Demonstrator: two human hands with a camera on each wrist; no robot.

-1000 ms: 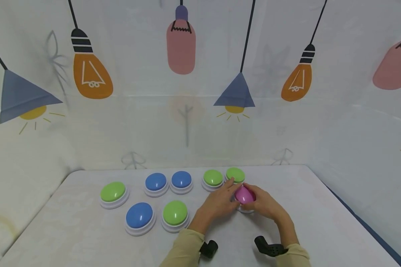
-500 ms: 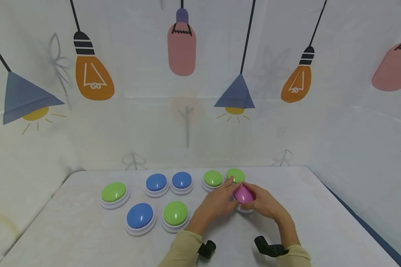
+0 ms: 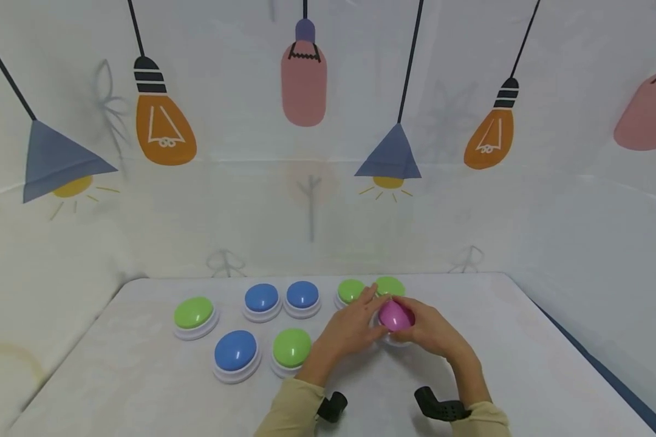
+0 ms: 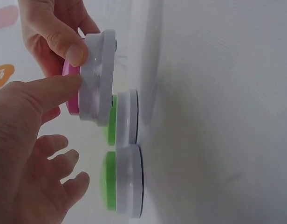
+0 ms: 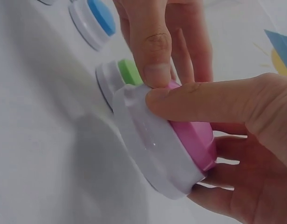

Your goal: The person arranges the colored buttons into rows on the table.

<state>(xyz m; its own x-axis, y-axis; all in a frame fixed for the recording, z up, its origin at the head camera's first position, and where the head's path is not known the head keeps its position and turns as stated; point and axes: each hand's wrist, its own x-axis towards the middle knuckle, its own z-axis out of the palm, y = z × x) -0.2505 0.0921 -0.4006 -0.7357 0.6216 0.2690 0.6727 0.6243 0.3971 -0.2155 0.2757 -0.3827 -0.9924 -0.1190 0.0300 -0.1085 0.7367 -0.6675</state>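
Pink plastic between two hands: it's the pink button [image 3: 395, 317], over on the right of the group, its white base tilted in the right wrist view and, by the look of it, just clear of the worktop [image 3: 525, 370]. Left hand [image 3: 350, 328]: thumb at the rim, index finger seemingly round the far side, a narrow pinch, the other fingers loosely bent. Right hand [image 3: 436, 331]: thumb on the white side, fingers curved round the opposite edge, spread only as wide as the button itself. Hollow, I'd judge, so light; a hard shell, little give, and that gloss could let fingertips slide on the dome. Best hold? Low on the white base, thumb opposite fingers, leaving the dome unpressed. Two green buttons [image 3: 390, 286] sit just behind; three blue buttons [image 3: 235, 350] and two other green ones stand to the left. Underneath, pale worktop, smooth-looking, far corners rounded. And beyond, a white backdrop [image 3: 437, 224], faintly creased, printed with blue lamps [image 3: 389, 152], orange bulbs [image 3: 166, 130] and pink ones.
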